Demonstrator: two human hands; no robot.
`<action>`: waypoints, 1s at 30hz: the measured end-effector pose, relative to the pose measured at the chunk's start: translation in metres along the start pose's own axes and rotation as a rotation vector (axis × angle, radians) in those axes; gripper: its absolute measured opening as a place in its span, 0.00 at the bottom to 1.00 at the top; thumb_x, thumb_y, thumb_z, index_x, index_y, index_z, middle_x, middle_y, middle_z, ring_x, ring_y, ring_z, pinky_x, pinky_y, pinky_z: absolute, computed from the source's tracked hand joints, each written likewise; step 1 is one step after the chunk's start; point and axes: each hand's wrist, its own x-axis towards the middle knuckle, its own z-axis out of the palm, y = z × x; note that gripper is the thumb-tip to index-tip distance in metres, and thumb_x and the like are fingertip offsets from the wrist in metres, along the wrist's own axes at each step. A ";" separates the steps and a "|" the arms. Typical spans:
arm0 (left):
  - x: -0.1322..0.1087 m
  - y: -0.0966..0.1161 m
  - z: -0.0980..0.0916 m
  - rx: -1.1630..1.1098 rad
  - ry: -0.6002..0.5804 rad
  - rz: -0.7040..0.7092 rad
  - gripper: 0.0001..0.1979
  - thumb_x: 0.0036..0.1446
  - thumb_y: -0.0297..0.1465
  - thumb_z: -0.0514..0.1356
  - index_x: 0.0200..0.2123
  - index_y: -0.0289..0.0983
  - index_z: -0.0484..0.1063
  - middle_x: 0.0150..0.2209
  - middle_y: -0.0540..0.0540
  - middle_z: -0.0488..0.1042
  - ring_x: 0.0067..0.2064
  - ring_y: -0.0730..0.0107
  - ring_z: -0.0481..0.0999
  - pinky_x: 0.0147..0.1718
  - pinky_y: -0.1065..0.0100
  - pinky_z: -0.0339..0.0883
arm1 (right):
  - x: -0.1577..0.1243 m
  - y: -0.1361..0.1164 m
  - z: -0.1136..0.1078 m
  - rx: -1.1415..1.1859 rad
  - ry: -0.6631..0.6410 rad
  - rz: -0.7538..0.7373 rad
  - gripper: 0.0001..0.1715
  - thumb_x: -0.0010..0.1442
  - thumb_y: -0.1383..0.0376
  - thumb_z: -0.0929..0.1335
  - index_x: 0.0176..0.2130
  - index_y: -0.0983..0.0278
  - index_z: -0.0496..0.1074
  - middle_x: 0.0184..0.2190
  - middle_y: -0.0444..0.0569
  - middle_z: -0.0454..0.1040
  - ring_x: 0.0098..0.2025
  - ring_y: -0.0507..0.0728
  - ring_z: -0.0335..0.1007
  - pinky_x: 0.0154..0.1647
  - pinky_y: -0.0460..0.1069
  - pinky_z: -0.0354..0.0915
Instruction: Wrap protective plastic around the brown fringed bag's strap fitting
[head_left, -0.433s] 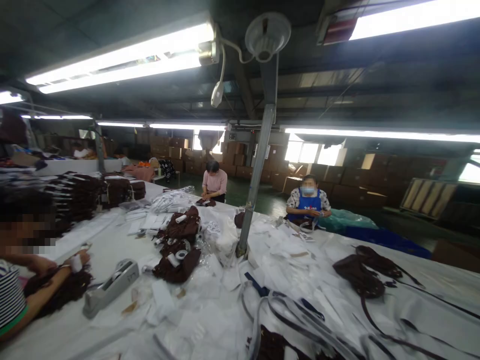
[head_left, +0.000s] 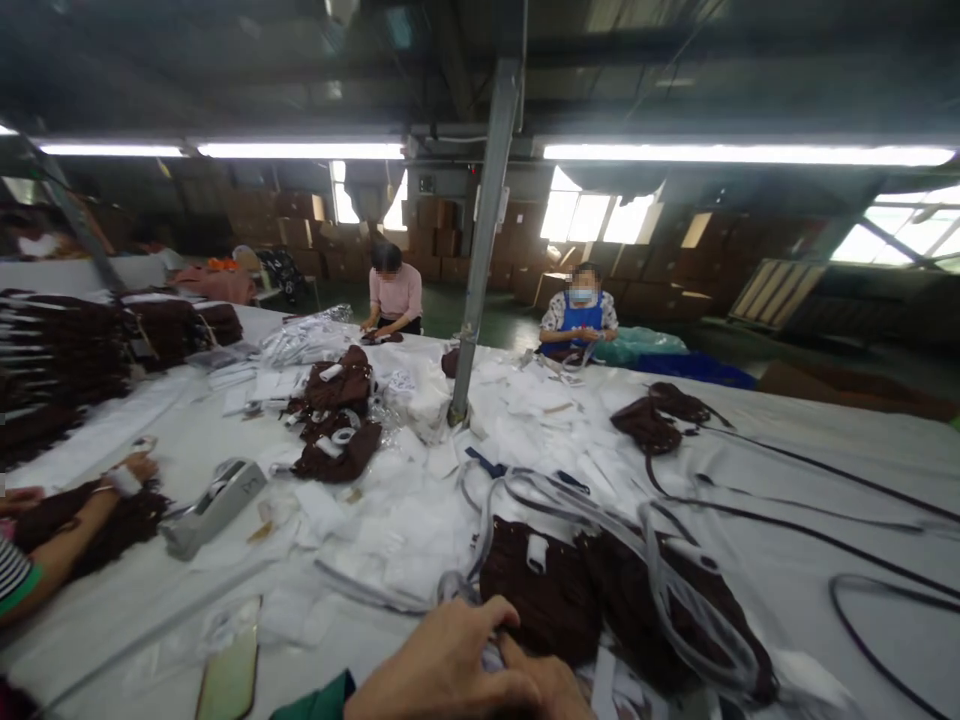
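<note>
At the bottom edge, my left hand (head_left: 442, 660) comes in from a green sleeve, its fingers closed and bent toward my other hand. My right hand (head_left: 551, 688) meets it, fingers bent too and cut off by the frame edge. Between them shows a small pale thing whose kind I cannot make out. Just beyond lies a dark brown fabric piece (head_left: 532, 600) with a white roll (head_left: 537, 553) on it. Grey translucent strips (head_left: 675, 590) loop over the brown fabric to the right. A phone (head_left: 229, 665) lies left of my hands.
A tape dispenser (head_left: 217, 507) stands left, near a co-worker's arm (head_left: 82, 540) on brown fabric. Loose white papers (head_left: 397, 530) cover the middle. A metal post (head_left: 484, 250) rises from the table. Two more people sit across. Dark cords (head_left: 810, 520) trail right.
The view has tilted down and shifted right. My two hands, the phone and more of the near brown fabric have come into sight; the overhead lamp has left the frame.
</note>
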 end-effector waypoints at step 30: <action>0.068 -0.072 0.052 -0.598 -0.058 -0.113 0.14 0.40 0.36 0.70 0.30 0.37 0.73 0.26 0.53 0.73 0.30 0.71 0.69 0.29 0.72 0.59 | 0.020 0.059 0.001 0.159 -0.026 0.053 0.09 0.54 0.62 0.70 0.34 0.65 0.77 0.29 0.47 0.79 0.32 0.58 0.74 0.33 0.46 0.63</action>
